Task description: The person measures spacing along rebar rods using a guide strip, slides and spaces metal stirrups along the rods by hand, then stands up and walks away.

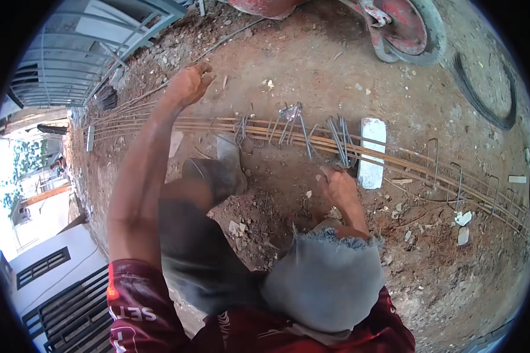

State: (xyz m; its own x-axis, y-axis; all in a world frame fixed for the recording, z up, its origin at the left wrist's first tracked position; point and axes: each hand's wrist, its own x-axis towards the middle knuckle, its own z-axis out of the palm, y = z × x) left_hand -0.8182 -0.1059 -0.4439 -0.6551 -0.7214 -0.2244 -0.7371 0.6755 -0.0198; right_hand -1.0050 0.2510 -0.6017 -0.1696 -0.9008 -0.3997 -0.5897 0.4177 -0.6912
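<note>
My left hand (189,85) is raised above the ground beyond the long rusty steel bars (265,130), its fingers curled together. Whatever it may hold is too small to make out. Close to the near side of the bars is my right hand (340,191), fingers bent inward; I cannot make out anything in them. Just above it, a bunch of grey steel stirrups (339,141) hangs around the bars. More stirrups (241,128) sit farther left, and a crumpled shiny wrapper (290,112) lies over the middle ones.
A white block (371,154) lies under the bars. Spaced stirrups (458,179) stand along their right end. A coil of dark wire (483,97) and a wheelbarrow wheel (415,29) are at upper right. My boot (228,162) is beside the bars. A metal gate (94,47) stands upper left.
</note>
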